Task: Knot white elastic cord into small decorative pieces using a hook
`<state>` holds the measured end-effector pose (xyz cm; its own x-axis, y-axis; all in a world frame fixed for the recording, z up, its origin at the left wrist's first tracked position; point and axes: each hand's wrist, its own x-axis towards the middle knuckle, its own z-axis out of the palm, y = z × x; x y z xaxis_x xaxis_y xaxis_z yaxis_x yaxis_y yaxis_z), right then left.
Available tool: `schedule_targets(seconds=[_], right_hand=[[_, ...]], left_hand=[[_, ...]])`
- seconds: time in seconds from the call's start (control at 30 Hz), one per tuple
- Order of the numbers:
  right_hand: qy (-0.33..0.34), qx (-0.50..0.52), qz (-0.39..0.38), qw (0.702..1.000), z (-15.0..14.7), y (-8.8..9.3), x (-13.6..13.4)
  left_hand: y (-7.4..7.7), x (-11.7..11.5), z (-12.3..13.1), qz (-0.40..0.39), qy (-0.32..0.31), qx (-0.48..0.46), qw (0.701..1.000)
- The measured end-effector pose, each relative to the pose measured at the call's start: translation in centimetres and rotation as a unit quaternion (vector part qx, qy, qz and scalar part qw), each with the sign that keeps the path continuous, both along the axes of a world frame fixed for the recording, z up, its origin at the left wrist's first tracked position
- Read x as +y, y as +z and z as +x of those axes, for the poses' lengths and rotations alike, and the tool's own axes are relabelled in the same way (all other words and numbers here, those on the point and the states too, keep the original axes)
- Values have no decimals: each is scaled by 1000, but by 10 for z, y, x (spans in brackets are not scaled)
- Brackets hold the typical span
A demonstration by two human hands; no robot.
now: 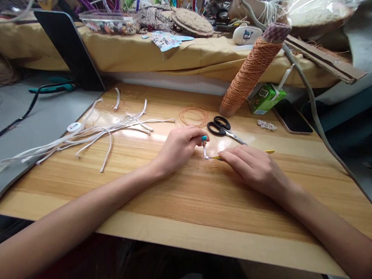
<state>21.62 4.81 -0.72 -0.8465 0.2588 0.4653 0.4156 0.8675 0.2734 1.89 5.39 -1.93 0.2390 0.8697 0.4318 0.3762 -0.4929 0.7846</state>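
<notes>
My left hand point(186, 145) pinches a short white cord point(204, 151) between thumb and fingers, a little above the wooden table. A small knot or bead-like end shows at the cord's bottom. My right hand point(255, 168) is closed around slim yellow tweezers point(215, 157), whose tips touch or nearly touch that lower end. The tweezers' other end sticks out beyond my knuckles. Just behind my hands lie black-handled scissors point(222, 130), partly hidden by my right hand, and a loose coil of thin orange thread point(193, 116).
Several white cords point(95, 133) spread across the left side. A tall spool of orange thread point(252, 73) leans against the cloth-covered shelf point(186, 56). Near it are a green drink carton point(267, 99), a phone point(293, 118) and clear beads point(266, 124). A dark tablet point(68, 46) stands back left.
</notes>
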Motion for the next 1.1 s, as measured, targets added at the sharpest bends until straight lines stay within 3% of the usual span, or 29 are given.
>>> schedule_targets(seconds=[0.2,0.4,0.6,0.8,0.97,1.1], right_hand=[[7,24,-9,1000,-3,-5,3],[-120,20,-58,991,-6,-8,0],[-68,60,-91,992,-4,-11,1],[-45,19,-28,998,0,-10,3],[-106,-18,62,992,-5,-5,-1],[-150,-12,54,987,-8,-2,-1]], left_hand=[[-1,0,0,-18,-22,-20,999],[1,1,-1,-33,-4,-28,999],[1,3,-2,-51,18,-15,998],[1,2,-1,-55,-13,-28,998],[1,1,-1,-46,-28,-24,998],[1,2,-2,-45,-22,-15,999]])
